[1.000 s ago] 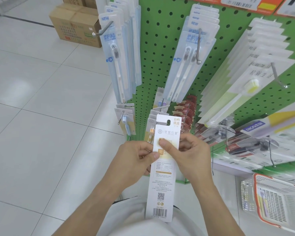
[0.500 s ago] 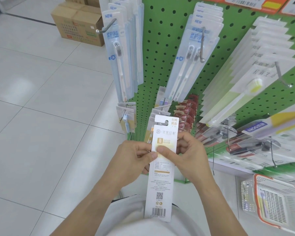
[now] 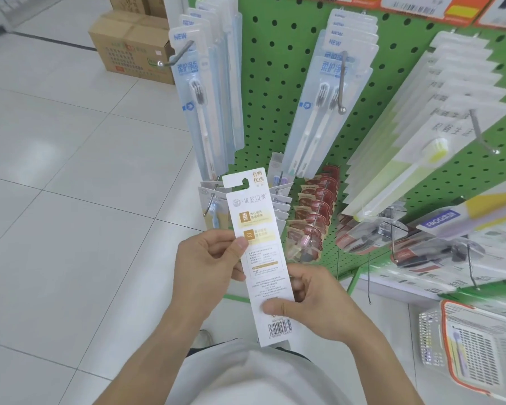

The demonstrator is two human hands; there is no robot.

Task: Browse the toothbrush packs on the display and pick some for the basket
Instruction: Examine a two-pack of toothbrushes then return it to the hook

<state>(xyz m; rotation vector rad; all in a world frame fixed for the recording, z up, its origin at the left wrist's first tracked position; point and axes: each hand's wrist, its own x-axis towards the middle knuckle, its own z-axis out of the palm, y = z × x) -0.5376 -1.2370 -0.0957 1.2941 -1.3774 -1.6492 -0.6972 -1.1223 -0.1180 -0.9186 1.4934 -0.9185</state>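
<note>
A long white toothbrush pack (image 3: 257, 229) with gold labels and a barcode at its foot is held upright, its printed back facing me. My left hand (image 3: 208, 264) pinches its left edge near the middle, thumb on the card. My right hand (image 3: 319, 308) pinches the lower part, thumb just above the barcode. The green pegboard display (image 3: 263, 83) behind carries hanging rows of toothbrush packs: blue packs (image 3: 199, 92), twin-brush packs (image 3: 324, 106), white and yellow packs (image 3: 421, 147). A white basket with an orange rim (image 3: 476, 355) sits at the lower right with a pack inside.
Metal hooks (image 3: 177, 58) jut out from the pegboard toward me. Red packs (image 3: 313, 211) and dark packs (image 3: 406, 244) hang on the lower rows. A cardboard box (image 3: 123, 45) stands on the white tiled floor (image 3: 70, 200) at the upper left.
My right hand slid down the pack from beside the left hand to just above the barcode. The pack has risen a little and tilts slightly left.
</note>
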